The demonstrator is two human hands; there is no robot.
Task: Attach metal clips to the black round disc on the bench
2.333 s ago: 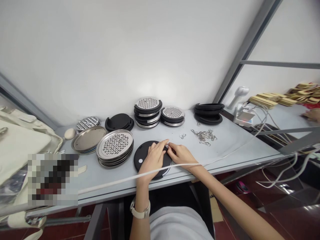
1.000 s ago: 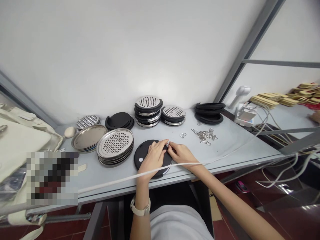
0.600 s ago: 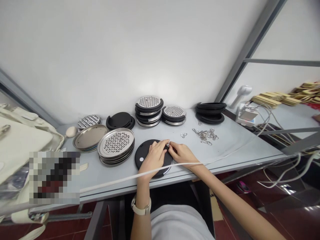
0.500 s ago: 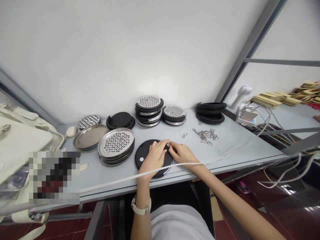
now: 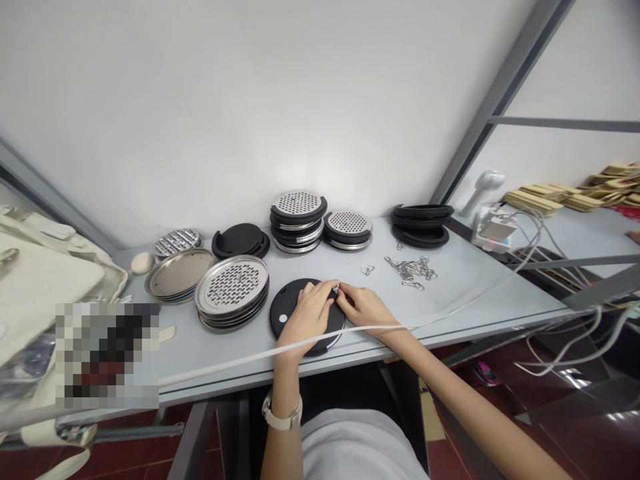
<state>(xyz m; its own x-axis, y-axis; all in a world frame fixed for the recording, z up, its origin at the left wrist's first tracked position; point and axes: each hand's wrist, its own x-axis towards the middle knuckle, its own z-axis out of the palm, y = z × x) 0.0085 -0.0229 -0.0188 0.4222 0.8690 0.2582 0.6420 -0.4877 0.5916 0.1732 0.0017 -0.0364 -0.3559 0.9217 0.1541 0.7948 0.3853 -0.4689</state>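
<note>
A black round disc (image 5: pixel 281 312) with a white dot lies near the table's front edge, a silvery rim showing at its lower right. My left hand (image 5: pixel 311 313) rests across it, holding it with thumb and fingers bent toward its upper right edge. There, the fingertips of my right hand (image 5: pixel 361 305) are pinched on a small shiny metal piece (image 5: pixel 337 289), mostly hidden between the two hands. To the right is a loose pile of small wire clips (image 5: pixel 413 269), with a few lying apart. Left of the disc stands a stack of metal grater plates (image 5: pixel 233 287).
Along the wall stand assembled grater stacks (image 5: pixel 299 220), black discs (image 5: pixel 240 241) and black rings (image 5: pixel 421 227). Plain metal plates (image 5: pixel 180 273) lie at left, beside a pale bag (image 5: pixel 45 267). A white cable (image 5: pixel 225 365) crosses in front of my wrists. A power strip (image 5: pixel 495 230) is at right.
Almost nothing differs. Both hands keep their places at the disc's edge, with at most a slight shift of the fingertips.
</note>
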